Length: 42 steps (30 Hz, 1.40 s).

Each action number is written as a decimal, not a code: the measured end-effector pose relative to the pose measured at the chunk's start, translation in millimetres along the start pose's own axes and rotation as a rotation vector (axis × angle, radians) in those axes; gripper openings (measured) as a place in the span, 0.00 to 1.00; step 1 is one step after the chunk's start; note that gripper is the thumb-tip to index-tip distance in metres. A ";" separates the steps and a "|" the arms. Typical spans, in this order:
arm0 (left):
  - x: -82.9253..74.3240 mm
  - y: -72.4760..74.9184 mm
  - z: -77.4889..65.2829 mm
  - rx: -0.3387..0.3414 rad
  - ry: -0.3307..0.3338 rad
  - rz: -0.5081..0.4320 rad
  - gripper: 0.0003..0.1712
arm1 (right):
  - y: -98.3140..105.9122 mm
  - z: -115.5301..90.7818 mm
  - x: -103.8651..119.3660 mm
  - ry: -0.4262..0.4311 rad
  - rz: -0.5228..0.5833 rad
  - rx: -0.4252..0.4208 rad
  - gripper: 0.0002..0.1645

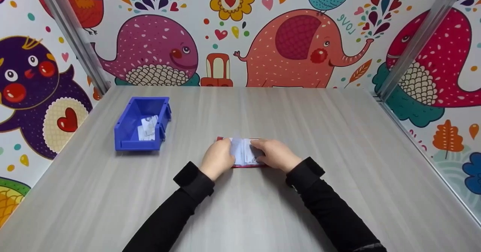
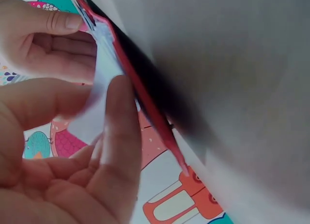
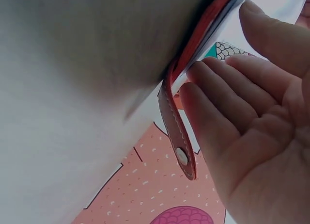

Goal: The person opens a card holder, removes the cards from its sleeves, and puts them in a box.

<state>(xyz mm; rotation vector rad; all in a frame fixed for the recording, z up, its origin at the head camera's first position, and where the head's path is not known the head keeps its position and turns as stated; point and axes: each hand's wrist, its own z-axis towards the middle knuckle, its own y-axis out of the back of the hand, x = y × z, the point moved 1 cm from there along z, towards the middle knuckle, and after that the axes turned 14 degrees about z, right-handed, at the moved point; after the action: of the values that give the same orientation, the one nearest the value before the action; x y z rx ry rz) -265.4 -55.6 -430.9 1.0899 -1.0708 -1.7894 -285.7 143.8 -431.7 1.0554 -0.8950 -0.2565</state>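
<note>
A red card holder (image 1: 239, 155) lies open on the table with its pale translucent pages upward. On its left side my left hand (image 1: 218, 159) pinches a raised page (image 2: 104, 59) between thumb and fingers, as the left wrist view shows. My right hand (image 1: 279, 154) is at the right side, its fingers fairly straight, the fingertips right at the edge of the pages. In the right wrist view a strap (image 3: 175, 129) with a metal snap hangs loose from the cover. A printed card shows under the right-hand page, partly hidden by that hand.
A blue plastic bin (image 1: 126, 133) stands to the left of the holder, with several white printed cards (image 1: 148, 126) lying in it. Patterned panels (image 1: 225, 34) with cartoon animals wall the table at the back and both sides, with metal posts at the corners.
</note>
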 end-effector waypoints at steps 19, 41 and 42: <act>5.0 3.7 -2.1 -0.018 0.066 0.069 0.11 | -1.1 0.1 0.6 0.044 -0.063 0.012 0.17; 7.8 -0.7 -0.4 0.037 0.075 0.131 0.08 | -1.5 -0.2 1.0 0.032 -0.069 0.011 0.17; 7.4 -0.5 -0.5 0.038 0.076 0.138 0.07 | -1.6 -0.1 1.0 0.031 -0.068 0.010 0.17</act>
<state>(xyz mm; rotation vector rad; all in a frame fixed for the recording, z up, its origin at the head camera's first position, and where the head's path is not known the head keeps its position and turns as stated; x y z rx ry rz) -267.5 -62.2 -433.5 1.0717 -1.1102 -1.6127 -284.6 142.5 -432.5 1.0971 -0.8339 -0.2919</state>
